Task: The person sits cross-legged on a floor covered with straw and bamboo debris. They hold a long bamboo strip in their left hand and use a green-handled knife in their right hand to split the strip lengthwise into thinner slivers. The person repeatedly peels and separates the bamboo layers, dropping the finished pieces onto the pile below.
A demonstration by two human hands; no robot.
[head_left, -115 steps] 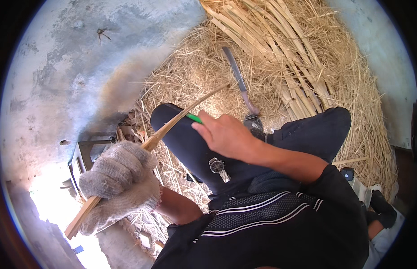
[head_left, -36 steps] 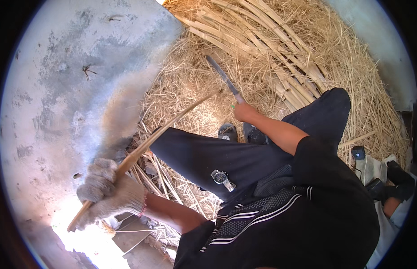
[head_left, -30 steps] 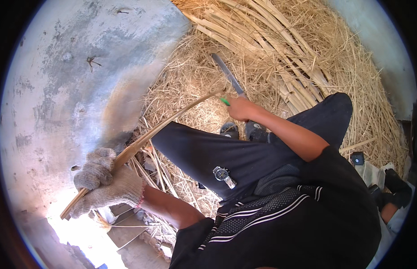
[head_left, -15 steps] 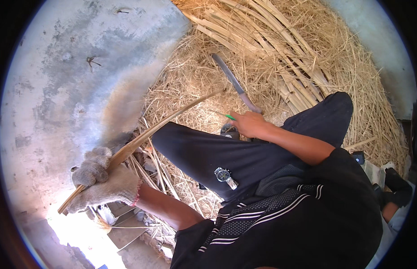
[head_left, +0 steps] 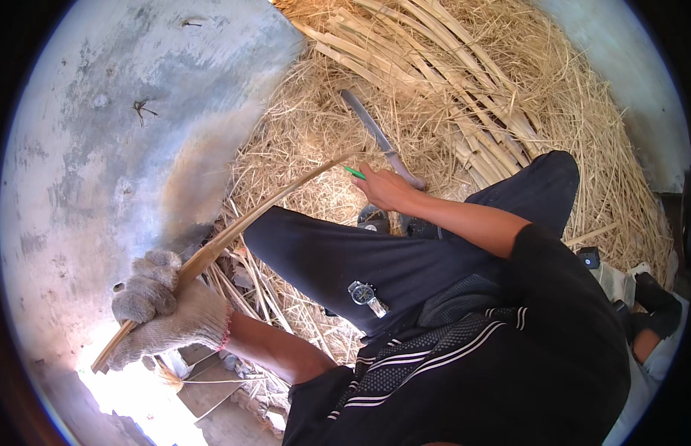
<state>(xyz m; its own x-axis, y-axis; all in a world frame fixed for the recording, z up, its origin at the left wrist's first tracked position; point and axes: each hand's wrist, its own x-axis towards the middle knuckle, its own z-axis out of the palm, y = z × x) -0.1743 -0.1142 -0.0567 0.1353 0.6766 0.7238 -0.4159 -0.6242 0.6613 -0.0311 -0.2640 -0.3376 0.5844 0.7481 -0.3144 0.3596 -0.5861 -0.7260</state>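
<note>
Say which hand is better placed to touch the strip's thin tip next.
Probably right: the right hand, holding a green object, is near that tip; the gloved left hand grips the strip far from it.

At left, the gloved left hand (head_left: 163,308) covers a stretch of the strip (head_left: 237,229), whose thin tip, at centre, is hard to tell from the straw (head_left: 301,119). The right hand (head_left: 390,190) hides all but one end of a green tool (head_left: 353,172); its kind cannot be told. Trousers (head_left: 308,241) and forearm (head_left: 472,221) hide parts of the shoes (head_left: 372,217). Stalks (head_left: 427,63) run off the upper edge, the shirt (head_left: 501,379) off the lower. The watch (head_left: 362,293) is too small to read. Another person (head_left: 646,346), lower right, shows only in part.
</note>
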